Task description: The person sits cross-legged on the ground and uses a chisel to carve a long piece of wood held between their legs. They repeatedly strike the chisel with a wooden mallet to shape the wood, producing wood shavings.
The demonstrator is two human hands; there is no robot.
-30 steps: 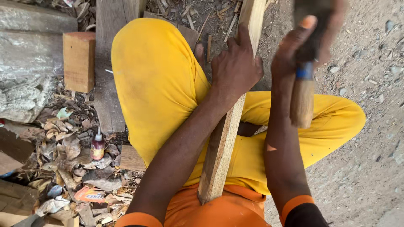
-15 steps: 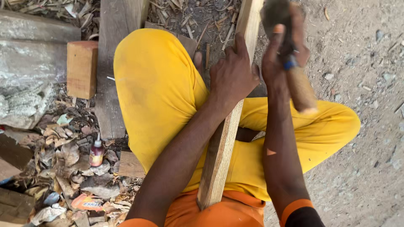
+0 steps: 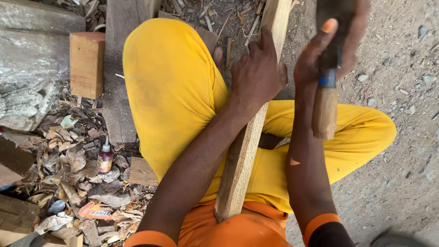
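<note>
I sit on the ground in yellow trousers (image 3: 173, 91). My left hand (image 3: 258, 73) grips a long pale wooden slat (image 3: 242, 160) that runs from my lap up past the top edge. My right hand (image 3: 327, 50) is closed around a tool with a wooden handle (image 3: 324, 112) and a blue band; the handle hangs downward to the right of the slat, and the tool's head is blurred and hidden near the top edge.
A squared wooden block (image 3: 87, 64) and a dark plank (image 3: 119, 68) lie left of my leg. A small red bottle (image 3: 105, 158) stands among wood chips and dry leaves. Grey stone slabs (image 3: 32, 55) sit far left. Bare sandy ground (image 3: 402, 137) spreads right.
My right hand has swung the tool, so the handle went from upright to slanted and back to near vertical. My left hand keeps its grip on the slat.
</note>
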